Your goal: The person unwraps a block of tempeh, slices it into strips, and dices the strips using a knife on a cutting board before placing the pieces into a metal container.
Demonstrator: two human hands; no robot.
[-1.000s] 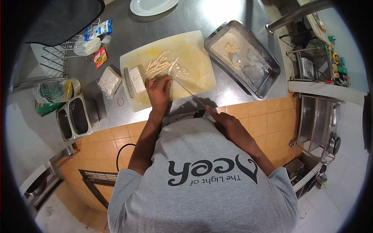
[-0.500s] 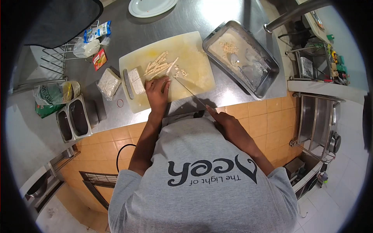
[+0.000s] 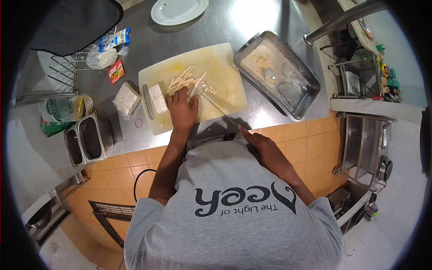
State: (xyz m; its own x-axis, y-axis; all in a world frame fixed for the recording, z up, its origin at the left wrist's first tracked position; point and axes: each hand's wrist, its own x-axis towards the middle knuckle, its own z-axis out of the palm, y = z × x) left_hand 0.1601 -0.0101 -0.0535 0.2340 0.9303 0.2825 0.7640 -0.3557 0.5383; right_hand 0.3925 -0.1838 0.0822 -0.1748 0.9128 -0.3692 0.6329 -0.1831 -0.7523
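My right hand (image 3: 261, 144) is closed round the handle of a knife (image 3: 218, 109), whose thin blade reaches up-left over the cutting board (image 3: 227, 81). My left hand (image 3: 182, 110) is on the board at the lower end of several pale strips (image 3: 182, 78), its fingers apart and the tips touching the strips. Small cut pieces (image 3: 209, 88) lie right beside the blade's tip. Left of my left hand is a white block (image 3: 158, 98), with a flat strip-like tool (image 3: 148, 101) along the board's left edge.
A metal tray (image 3: 288, 101) with pale batter, crumbs and a spoon stands at the right. Behind is a white plate (image 3: 177, 11). To the left are a wrapped block (image 3: 126, 100), a red packet (image 3: 116, 72), a rubber band (image 3: 139, 123) and metal containers (image 3: 92, 137).
My left hand has shifted its fingers up onto the strips and spread them, where they were bunched before. The knife stays in my right hand; the view has shifted slightly.
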